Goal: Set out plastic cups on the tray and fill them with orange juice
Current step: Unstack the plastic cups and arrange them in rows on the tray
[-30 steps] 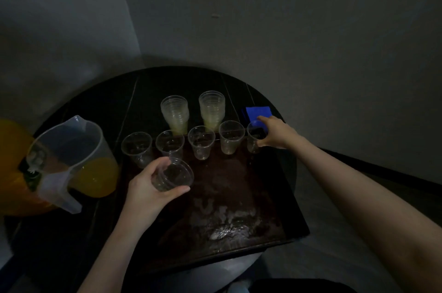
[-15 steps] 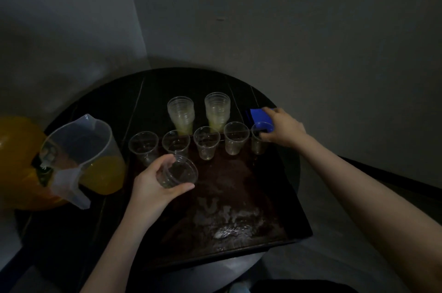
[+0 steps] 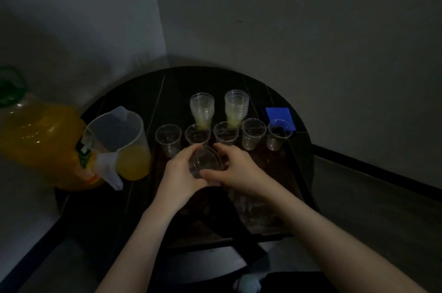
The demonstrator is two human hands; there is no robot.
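At tray point(image 3: 296, 173) centre, our left hand point(image 3: 178, 176) and right hand point(image 3: 239, 170) curl fingers point(image 3: 210, 176) round a light, crushable cup point(image 3: 205, 163), best held gently by its walls.

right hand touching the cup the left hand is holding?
Touching. The head view shows the right hand with fingers and thumb wrapped on the clear cup, which the left hand also grips, above the tray.

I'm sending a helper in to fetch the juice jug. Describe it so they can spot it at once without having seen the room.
Start at the round dark table in the corner of the room and look to its left side, beside the row of empty clear cups. The jug stands there: translucent plastic, with a spout and a pale handle. Unlike the big orange bottle behind it, it is open-topped and holds only a little juice.
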